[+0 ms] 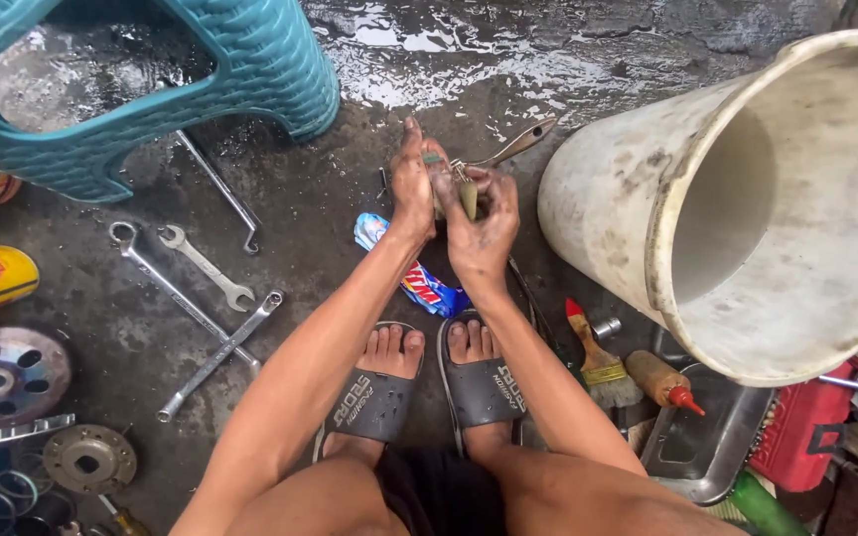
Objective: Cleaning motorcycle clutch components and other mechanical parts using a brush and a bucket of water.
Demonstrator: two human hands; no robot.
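My left hand (412,184) and my right hand (482,223) meet in front of me, both greasy, closed together on a small greenish metal part (467,194) with a thin metal piece sticking out of it. A wooden-handled tool (518,144) lies on the wet concrete just beyond the hands. Below my hands lies a blue and red sachet (419,278), and my two feet in dark slide sandals (424,382) rest on the floor.
A big dirty white bucket (747,199) lies on its side at right. A teal plastic stool (151,89) stands top left. Several wrenches (201,298) lie at left, with metal discs (7,375). At right are a paintbrush (598,357), squeeze bottle (662,379) and steel tray (707,447).
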